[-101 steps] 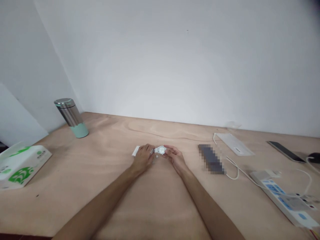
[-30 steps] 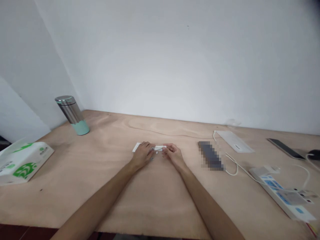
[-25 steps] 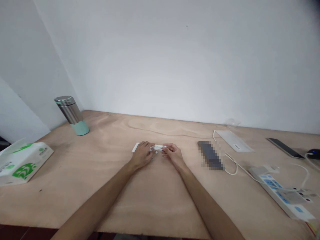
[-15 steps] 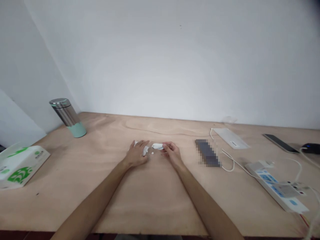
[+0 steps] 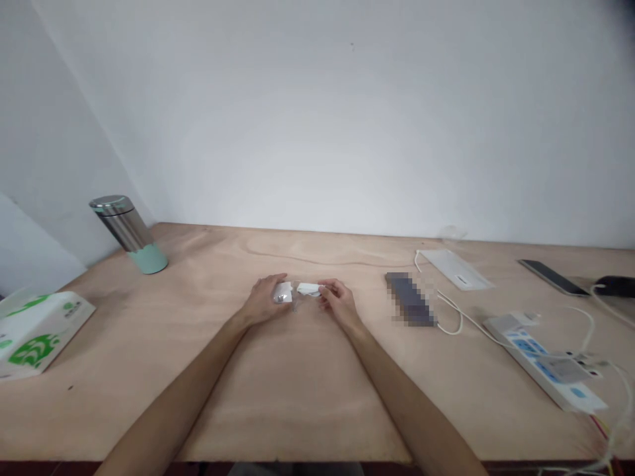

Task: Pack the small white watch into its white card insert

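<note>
Near the middle of the table, my left hand [image 5: 262,301] curls its fingers and thumb around the edges of a small clear plastic bag [image 5: 283,297] with something white in it. Just to the right, my right hand [image 5: 342,305] pinches a small flat white object [image 5: 309,289] between thumb and fingers. What kind of object it is, I cannot make out. The white object lies close to the bag's right end, and clear film shows between the two. My fingers hide part of both.
A steel and mint flask [image 5: 129,233] and a tissue pack [image 5: 47,334] stand at left. On the right are a blurred-out phone [image 5: 411,301], a white flat sleeve [image 5: 459,270], a dark phone [image 5: 553,277] and a power strip [image 5: 540,363] with white cables.
My left hand's fingers, spread flat over the bag before, have drawn together around its edges, so more of it shows. The right hand keeps its pinch. The view has shifted slightly.
</note>
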A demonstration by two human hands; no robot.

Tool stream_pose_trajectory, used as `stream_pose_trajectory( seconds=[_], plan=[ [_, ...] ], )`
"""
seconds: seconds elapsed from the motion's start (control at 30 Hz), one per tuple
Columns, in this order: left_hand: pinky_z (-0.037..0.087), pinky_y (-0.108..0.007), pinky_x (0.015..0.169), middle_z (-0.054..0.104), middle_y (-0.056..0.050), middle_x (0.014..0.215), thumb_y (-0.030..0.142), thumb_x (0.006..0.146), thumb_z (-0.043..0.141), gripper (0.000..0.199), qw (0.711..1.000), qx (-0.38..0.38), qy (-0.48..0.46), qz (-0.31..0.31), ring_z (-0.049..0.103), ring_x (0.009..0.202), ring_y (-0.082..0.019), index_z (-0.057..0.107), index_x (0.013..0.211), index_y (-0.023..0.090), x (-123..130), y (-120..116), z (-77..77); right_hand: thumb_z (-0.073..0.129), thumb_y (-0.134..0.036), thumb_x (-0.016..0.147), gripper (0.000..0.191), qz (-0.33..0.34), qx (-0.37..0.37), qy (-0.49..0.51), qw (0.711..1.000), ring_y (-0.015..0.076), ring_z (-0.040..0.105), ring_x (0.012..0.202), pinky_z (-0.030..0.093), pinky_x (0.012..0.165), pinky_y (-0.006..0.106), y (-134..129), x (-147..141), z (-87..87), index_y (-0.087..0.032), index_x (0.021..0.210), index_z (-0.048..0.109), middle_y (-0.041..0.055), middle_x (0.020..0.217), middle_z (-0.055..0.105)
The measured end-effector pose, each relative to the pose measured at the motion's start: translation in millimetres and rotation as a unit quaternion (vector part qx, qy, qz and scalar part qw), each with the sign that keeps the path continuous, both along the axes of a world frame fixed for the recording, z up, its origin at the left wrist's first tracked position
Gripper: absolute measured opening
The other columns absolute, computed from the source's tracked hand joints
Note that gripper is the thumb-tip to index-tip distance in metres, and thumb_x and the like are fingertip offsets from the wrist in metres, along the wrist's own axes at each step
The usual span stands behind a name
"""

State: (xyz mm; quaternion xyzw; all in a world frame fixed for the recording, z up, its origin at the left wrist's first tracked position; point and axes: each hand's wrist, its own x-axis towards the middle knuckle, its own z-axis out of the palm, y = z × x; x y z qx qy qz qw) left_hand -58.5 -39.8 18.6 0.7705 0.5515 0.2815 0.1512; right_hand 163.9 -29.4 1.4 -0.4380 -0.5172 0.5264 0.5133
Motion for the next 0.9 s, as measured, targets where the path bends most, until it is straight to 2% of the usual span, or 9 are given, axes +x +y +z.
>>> stream_pose_trajectory(
  seconds=[0.17, 0.27, 0.43, 0.57, 0.73, 0.9],
  plan=[
    [0.039, -0.045, 0.1, 0.055, -0.012, 0.125, 0.038, 0.07, 0.067, 0.067, 0.999, 0.009, -0.027, -0.031, 0.05, 0.116, -0.029, 0.044, 0.129, 0.018, 6, -4, -3.7, 0.064, -0.042, 0.073, 0.03, 0.03, 0.017, -0.038, 0.999, 0.0089, 0.049, 0.045, 0.04, 0.04, 0.019, 0, 0, -0.6, -0.018, 0.091, 0.066, -0.0017, 0.061, 0.059],
    [0.04, -0.045, 0.099, 0.055, -0.012, 0.125, 0.036, 0.071, 0.066, 0.064, 0.998, 0.024, -0.022, -0.049, 0.05, 0.116, -0.028, 0.044, 0.128, 0.018, 8, -6, -4.9, 0.061, -0.041, 0.073, 0.03, 0.046, 0.009, -0.046, 0.998, 0.0071, 0.047, 0.041, 0.036, 0.037, 0.019, 2, 0, -3.2, -0.018, 0.093, 0.065, -0.0011, 0.066, 0.063],
    [0.04, -0.044, 0.1, 0.052, -0.013, 0.127, 0.038, 0.071, 0.067, 0.067, 0.998, 0.02, -0.052, -0.04, 0.05, 0.117, -0.028, 0.042, 0.129, 0.016, 8, -7, -4.5, 0.063, -0.039, 0.07, 0.037, 0.009, -0.012, -0.047, 0.999, 0.0057, 0.044, 0.036, 0.034, 0.033, 0.019, 4, -1, -3.7, -0.019, 0.1, 0.057, -0.0004, 0.077, 0.066],
    [0.042, -0.043, 0.099, 0.051, -0.013, 0.127, 0.038, 0.072, 0.067, 0.067, 0.996, 0.015, -0.082, -0.04, 0.05, 0.117, -0.027, 0.04, 0.13, 0.017, 8, -8, -5.6, 0.063, -0.039, 0.068, 0.034, -0.021, -0.02, -0.04, 0.999, 0.0054, 0.045, 0.036, 0.034, 0.032, 0.019, 5, -3, -3.9, -0.019, 0.094, 0.055, 0.0006, 0.08, 0.066],
    [0.042, -0.041, 0.099, 0.051, -0.012, 0.125, 0.038, 0.072, 0.068, 0.065, 0.995, 0.023, -0.082, -0.058, 0.05, 0.115, -0.025, 0.04, 0.128, 0.018, 12, -7, -7.8, 0.065, -0.038, 0.069, 0.028, -0.015, -0.019, -0.038, 0.999, 0.0063, 0.046, 0.038, 0.037, 0.035, 0.02, 4, -5, -3.1, -0.017, 0.088, 0.062, 0.0019, 0.074, 0.066],
    [0.046, -0.038, 0.089, 0.055, -0.009, 0.113, 0.038, 0.072, 0.067, 0.052, 0.995, 0.017, -0.074, -0.065, 0.054, 0.104, -0.024, 0.046, 0.115, 0.018, 22, -12, -5.3, 0.065, -0.04, 0.069, 0.03, -0.025, -0.04, -0.033, 0.998, 0.0055, 0.041, 0.034, 0.03, 0.031, 0.019, -2, -11, -0.2, -0.017, 0.088, 0.062, 0.0008, 0.071, 0.066]
  ],
)
